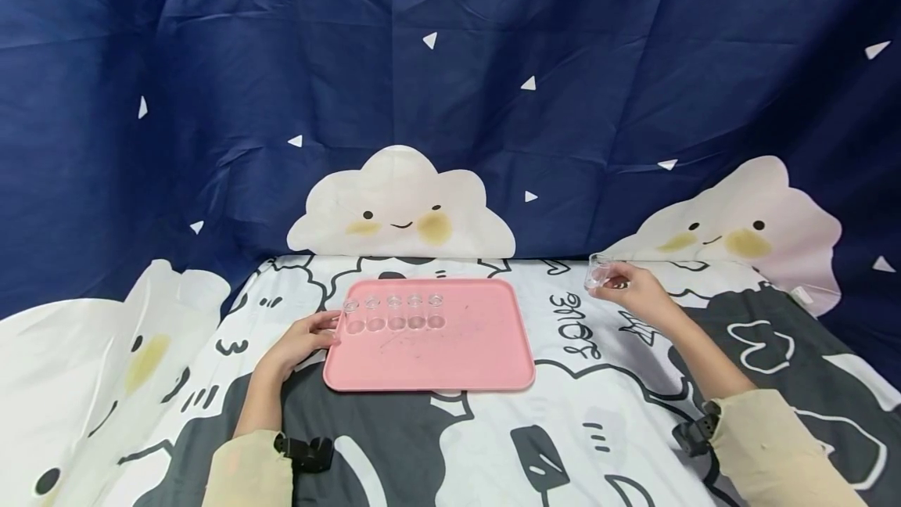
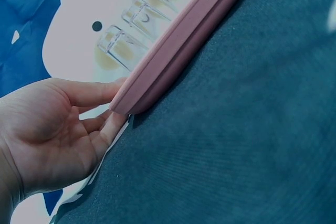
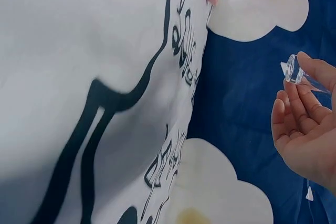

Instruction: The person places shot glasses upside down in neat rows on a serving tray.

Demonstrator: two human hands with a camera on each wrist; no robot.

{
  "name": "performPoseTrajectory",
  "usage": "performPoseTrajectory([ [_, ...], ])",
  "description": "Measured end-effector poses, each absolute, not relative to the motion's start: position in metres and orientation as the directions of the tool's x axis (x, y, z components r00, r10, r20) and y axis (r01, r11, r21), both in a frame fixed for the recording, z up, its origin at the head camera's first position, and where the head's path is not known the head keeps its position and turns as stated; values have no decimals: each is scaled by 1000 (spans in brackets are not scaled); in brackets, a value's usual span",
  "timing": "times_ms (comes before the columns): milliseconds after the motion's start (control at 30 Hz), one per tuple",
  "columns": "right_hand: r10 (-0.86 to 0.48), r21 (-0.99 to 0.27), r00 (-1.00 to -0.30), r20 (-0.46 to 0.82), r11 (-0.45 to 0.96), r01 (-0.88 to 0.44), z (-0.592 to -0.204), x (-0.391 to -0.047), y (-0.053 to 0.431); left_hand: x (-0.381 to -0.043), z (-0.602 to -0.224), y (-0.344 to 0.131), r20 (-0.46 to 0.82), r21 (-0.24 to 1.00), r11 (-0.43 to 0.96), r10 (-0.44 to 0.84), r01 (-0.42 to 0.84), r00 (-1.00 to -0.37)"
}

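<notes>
A pink tray (image 1: 486, 335) lies on the patterned cloth, bearing several small clear glasses (image 1: 394, 313) in a row along its left half. Their thick, narrower ends point up, as the left wrist view shows in the nearest glass (image 2: 122, 48). My left hand (image 1: 304, 341) pinches the tray's left edge, thumb at the rim and other fingers below. Off to the right of the tray, my right hand (image 1: 631, 288) holds another clear glass (image 1: 598, 271) between thumb and fingers. In the right wrist view, the round end of that glass (image 3: 293, 70) sticks out past the fingertips.
A cloth (image 1: 584, 421) with black and white drawings covers the table. Behind it hangs a dark blue curtain (image 1: 464, 124) with white triangles and cloud faces. The tray's right half has bare pink surface with faint dark marks.
</notes>
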State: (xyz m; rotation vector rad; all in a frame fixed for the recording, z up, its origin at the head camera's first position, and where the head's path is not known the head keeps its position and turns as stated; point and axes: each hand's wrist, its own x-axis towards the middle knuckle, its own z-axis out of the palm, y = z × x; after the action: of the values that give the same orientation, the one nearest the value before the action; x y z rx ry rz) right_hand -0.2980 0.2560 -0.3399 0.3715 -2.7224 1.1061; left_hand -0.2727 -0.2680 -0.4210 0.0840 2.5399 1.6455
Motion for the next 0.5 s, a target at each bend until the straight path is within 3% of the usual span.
performPoseTrajectory([
  [500, -226, -693, -931, 286, 623, -364, -338, -301, 225, -271, -420, -267, -64, 912, 409, 119, -10, -991],
])
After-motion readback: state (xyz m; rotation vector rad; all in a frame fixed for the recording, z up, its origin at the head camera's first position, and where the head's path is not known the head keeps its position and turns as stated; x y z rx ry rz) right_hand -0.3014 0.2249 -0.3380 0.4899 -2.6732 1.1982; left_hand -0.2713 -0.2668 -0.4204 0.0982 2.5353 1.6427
